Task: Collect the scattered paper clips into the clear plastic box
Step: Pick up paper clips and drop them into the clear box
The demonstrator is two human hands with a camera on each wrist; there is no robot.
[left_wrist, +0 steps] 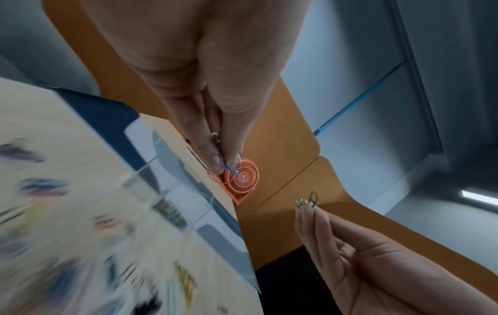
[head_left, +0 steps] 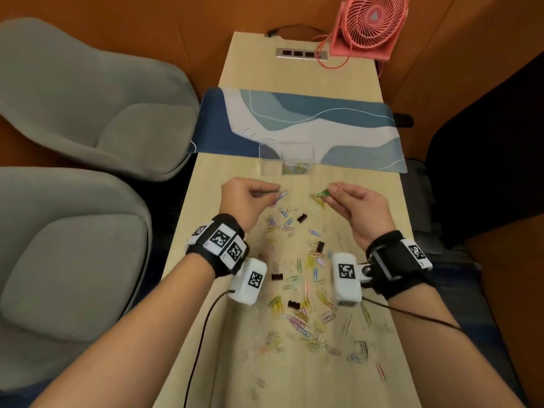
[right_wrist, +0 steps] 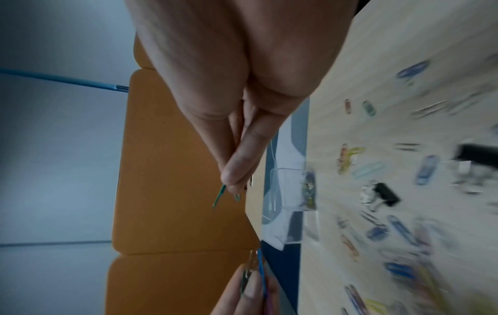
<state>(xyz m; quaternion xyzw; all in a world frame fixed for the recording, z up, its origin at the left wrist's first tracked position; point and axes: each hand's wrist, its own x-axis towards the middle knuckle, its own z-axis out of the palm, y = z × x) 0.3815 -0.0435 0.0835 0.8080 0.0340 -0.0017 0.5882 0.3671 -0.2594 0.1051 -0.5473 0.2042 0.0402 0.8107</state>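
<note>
Pinching clips: left hand (head_left: 245,198) blue paper clips (head_left: 281,195), right hand (head_left: 357,206) green paper clips (head_left: 323,192); clear plastic box (head_left: 287,159) just ahead, between both, slightly nearer left.

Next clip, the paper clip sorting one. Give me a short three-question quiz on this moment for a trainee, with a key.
1. True or false: the left hand and the right hand each pinch paper clips.
2. Where does the clear box stand? A) at the mat's near edge, beyond both hands; B) beside the fan; C) on a chair.
3. Fill in: besides paper clips, several black ______ clips lie on the table.

Key
1. True: the left hand pinches blue clips, the right hand green clips.
2. A; some clips already lie inside it.
3. Binder.
</note>
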